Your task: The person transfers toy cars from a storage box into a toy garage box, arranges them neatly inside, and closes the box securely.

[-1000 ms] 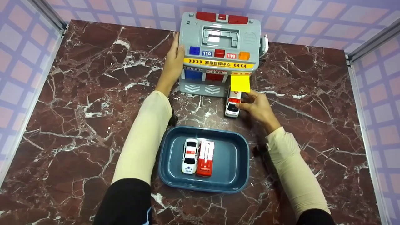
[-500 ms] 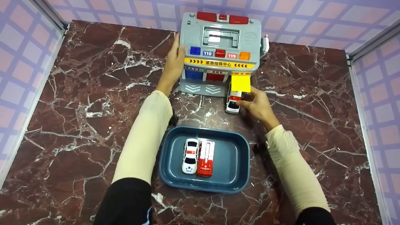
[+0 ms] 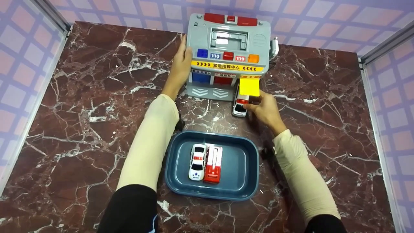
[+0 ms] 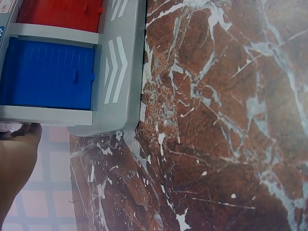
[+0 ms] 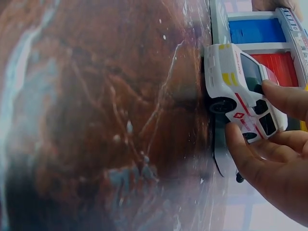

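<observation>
White toy ambulance [image 3: 239, 109]: right of the head view's centre, nose toward the frame's bottom, rear partly covered by the yellow flap [image 3: 249, 87]. Your right hand [image 3: 267, 109] grips it between thumb and fingers. Your left hand [image 3: 181, 66], fingers extended, rests against the grey toy station [image 3: 200, 37], upper centre. Blue tray [image 3: 234, 161]: lower centre.

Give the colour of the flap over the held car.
Yellow flap; clearest in the head view.

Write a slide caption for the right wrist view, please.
Right-hand fingers hold a white, red-striped toy car at a grey plastic toy building.
</observation>
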A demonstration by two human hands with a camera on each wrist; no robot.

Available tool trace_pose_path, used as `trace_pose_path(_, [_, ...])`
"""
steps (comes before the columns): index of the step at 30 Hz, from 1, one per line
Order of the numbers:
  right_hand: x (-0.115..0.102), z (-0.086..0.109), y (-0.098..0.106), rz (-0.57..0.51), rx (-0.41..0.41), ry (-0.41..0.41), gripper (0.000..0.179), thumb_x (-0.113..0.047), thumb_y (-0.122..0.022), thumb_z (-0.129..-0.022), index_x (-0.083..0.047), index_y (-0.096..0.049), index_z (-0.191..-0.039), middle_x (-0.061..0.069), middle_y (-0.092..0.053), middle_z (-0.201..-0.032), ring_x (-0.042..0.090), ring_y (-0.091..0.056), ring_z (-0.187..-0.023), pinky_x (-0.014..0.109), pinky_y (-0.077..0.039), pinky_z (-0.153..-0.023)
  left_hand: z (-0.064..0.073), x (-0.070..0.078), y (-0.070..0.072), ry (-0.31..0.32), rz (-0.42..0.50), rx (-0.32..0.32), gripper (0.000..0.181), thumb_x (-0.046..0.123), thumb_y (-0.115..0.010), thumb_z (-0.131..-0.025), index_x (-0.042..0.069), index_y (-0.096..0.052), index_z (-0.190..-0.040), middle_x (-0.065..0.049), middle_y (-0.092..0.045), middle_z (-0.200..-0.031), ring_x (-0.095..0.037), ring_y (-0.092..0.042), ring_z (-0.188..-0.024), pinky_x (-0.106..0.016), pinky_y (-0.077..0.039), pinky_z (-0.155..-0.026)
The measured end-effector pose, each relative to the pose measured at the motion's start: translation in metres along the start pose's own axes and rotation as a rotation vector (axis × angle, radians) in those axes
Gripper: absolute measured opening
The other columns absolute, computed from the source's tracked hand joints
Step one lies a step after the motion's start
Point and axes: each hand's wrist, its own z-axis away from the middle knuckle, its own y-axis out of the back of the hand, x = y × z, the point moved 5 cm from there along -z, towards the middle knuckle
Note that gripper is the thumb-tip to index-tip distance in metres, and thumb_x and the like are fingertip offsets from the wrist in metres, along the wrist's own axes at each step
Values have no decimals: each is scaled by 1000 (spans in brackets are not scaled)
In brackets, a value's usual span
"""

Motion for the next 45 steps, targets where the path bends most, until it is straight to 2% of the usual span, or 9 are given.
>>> trace_pose_path(4, [-4,3,0,63,40,16,39,-4,-78,-84,9,-66,-118,25,-71,-112,35,-68,-105,45,-53,-97,-1,-1,-2,4,22,-7,58,26,-33,-110,17,-10,-162,0,-12,-169,-8,-24,-149,-14,-15,-119])
trace_pose_path(10, [-6,7,3,213,163,84,31,-6,-72,-88,5,-69,-116,23,-73,-110,37,-69,-105,49,-53,-96,-20,-24,-3,4,14,-5,58,31,-32,-110,23,-9,-162,5,-11,-168,-6,-20,-149,-13,-13,-118])
trace_pose_path(14, [-2,7,4,234,204,82,36,-9,-72,-89,1,-68,-124,21,-73,-109,37,-70,-101,50,-53,-94,-25,-32,-1,7,6,-3,59,35,-32,-110,27,-7,-162,8,-14,-168,-3,-22,-148,-14,-13,-119])
trace_pose_path(19, [0,9,3,246,238,47,36,-14,-74,-88,-2,-70,-122,20,-74,-106,38,-69,-99,51,-52,-92,-25,-33,-1,7,1,1,59,33,-33,-110,26,-8,-162,6,-12,-168,-4,-19,-149,-14,-12,-119])
trace_pose_path(29, [0,10,-7,293,209,22,22,-18,-73,-90,3,-73,-95,19,-75,-86,36,-72,-84,48,-57,-78,-23,-30,-1,-25,-29,16,57,31,-32,-110,25,-11,-162,5,-18,-167,-4,-27,-145,-11,-16,-117])
trace_pose_path(36, [0,10,-7,282,191,-19,29,-19,-73,-90,4,-74,-107,17,-76,-88,33,-72,-84,46,-57,-82,-25,-31,-2,-4,-12,8,58,31,-33,-110,25,-9,-162,4,-18,-167,-6,-30,-145,-12,-17,-118])
trace_pose_path(45, [-1,9,-6,265,198,-31,28,-18,-73,-90,4,-75,-109,14,-77,-87,29,-72,-78,43,-58,-82,-24,-33,-3,10,24,-1,59,33,-33,-110,28,-8,-162,5,-25,-165,-9,-40,-138,-16,-20,-119])
